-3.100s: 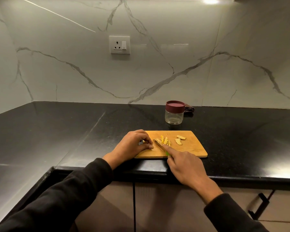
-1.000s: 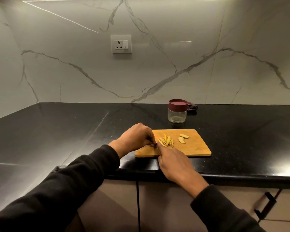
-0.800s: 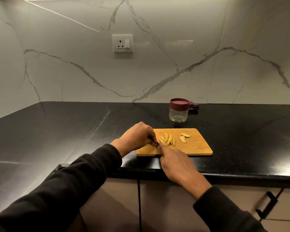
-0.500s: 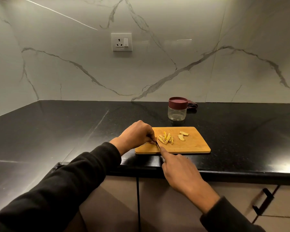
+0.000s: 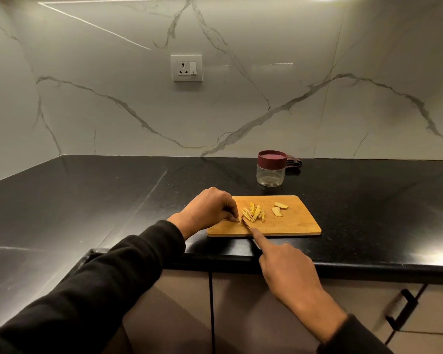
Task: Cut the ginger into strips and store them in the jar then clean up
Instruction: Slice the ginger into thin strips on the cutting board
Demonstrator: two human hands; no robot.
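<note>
Your left hand (image 5: pixel 210 208) sits curled on the cutting board (image 5: pixel 292 223), fingertips pinching a small ginger bit, too small to see well. Your right hand (image 5: pixel 287 267) grips the knife (image 5: pixel 247 224) w/ index finger stretched along its spine, blade tip beside the ginger strips (image 5: pixel 253 215), 1 pile. 2 uncut ginger slices (image 5: pixel 278 209) lie right of it. 1 jar (image 5: pixel 271 171), lid on, looks empty, behind the board on the countertop (image 5: pixel 87 200).

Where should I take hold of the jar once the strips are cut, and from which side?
Wrap the clear glass body of the jar just under the maroon lid, coming from the front over the cutting board. It stands upright, and a dark cloth crowds its back right.
</note>
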